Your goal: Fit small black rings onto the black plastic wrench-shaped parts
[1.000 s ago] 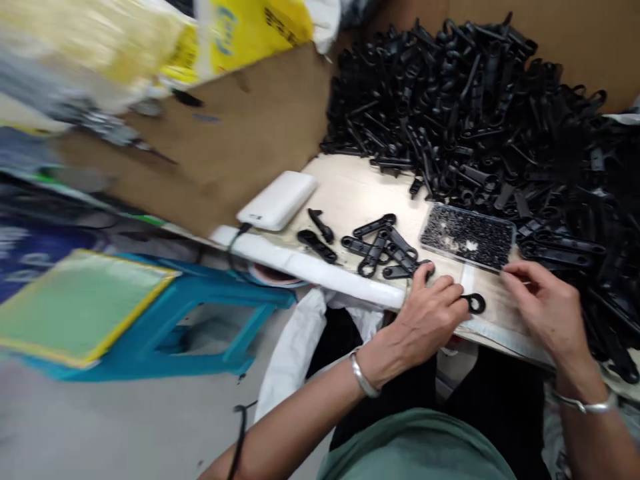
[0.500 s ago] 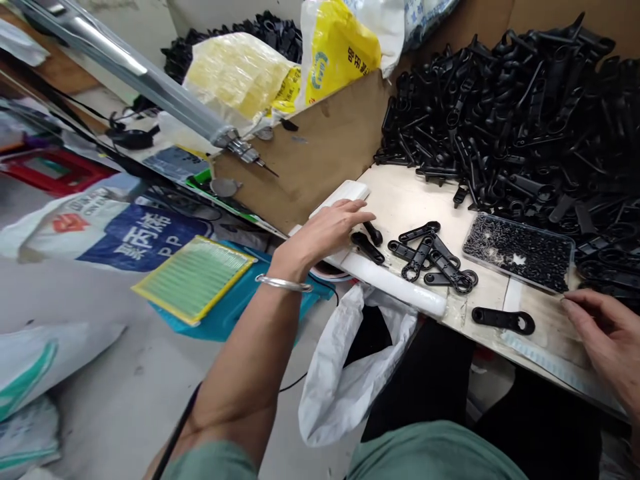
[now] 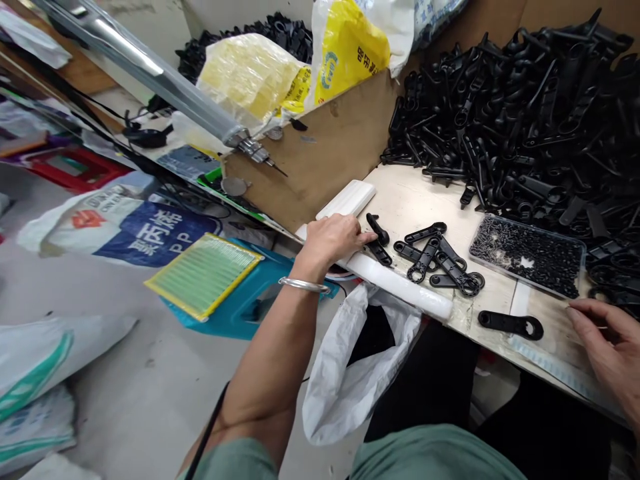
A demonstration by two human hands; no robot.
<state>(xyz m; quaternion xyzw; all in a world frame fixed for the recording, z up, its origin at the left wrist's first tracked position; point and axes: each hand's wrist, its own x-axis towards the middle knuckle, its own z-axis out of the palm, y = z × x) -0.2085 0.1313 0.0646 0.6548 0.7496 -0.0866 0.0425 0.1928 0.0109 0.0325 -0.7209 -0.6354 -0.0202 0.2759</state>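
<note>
A person's left hand (image 3: 333, 241), fingers partly curled, reaches two black levers (image 3: 379, 231) beside a white strip (image 3: 400, 285) on the table's (image 3: 400, 190) front edge; whether it grips cannot be told. The step seems a pick-up, calling for a pinch above the strip. The right hand (image 3: 611, 343), thumb and fingertip nearly meeting, contents unclear, is near the tray's (image 3: 526, 263) near-right corner. A lone lever (image 3: 500, 321) lies along the front edge. Pale tabletop shows behind the lever cluster (image 3: 430, 258).

Two black plastic levers (image 3: 379, 231), slanted close together on the tabletop (image 3: 395, 193)
</note>
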